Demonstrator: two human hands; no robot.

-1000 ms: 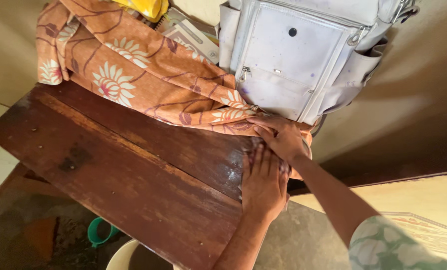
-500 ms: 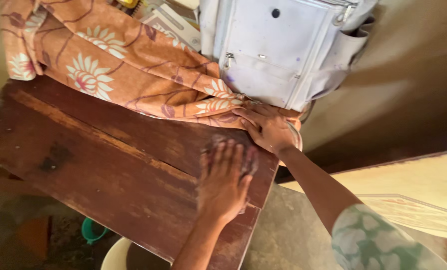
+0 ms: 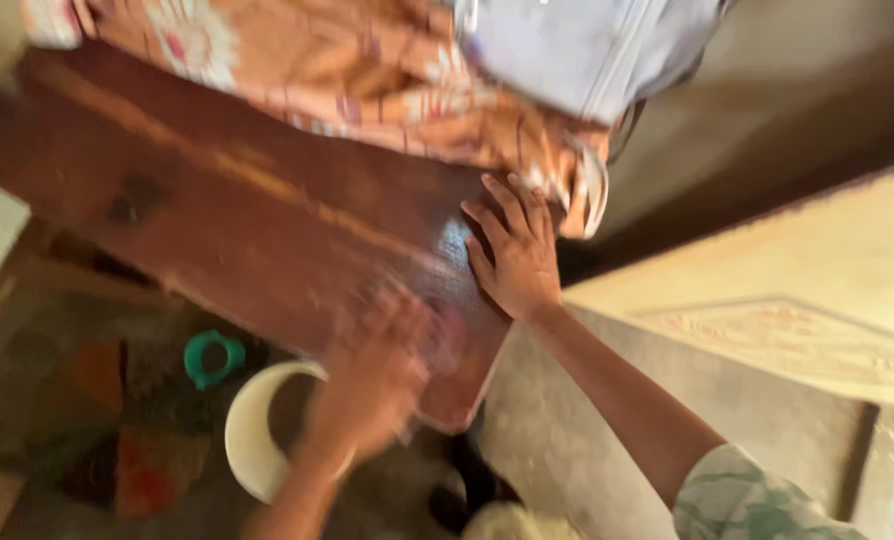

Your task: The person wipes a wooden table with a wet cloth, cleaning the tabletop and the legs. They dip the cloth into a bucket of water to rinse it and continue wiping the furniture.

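Observation:
My right hand (image 3: 515, 252) lies flat, fingers spread, on the right end of a dark brown wooden table (image 3: 217, 200), just below the edge of an orange floral cloth (image 3: 367, 80). My left hand (image 3: 377, 375) is blurred with motion over the table's near edge, fingers apart, holding nothing that I can make out. A pale grey bag (image 3: 587, 50) sits on the cloth at the top of the head view.
Under the table stand a white round bowl or bucket (image 3: 252, 430) and a small green plastic object (image 3: 212, 355). A cream patterned panel (image 3: 787, 310) lies to the right. The floor is grey and mottled.
My left hand has slid from the tabletop toward the near edge and is now blurred. My right hand has left the cloth's edge and rests flat on the wood. The view shifted up.

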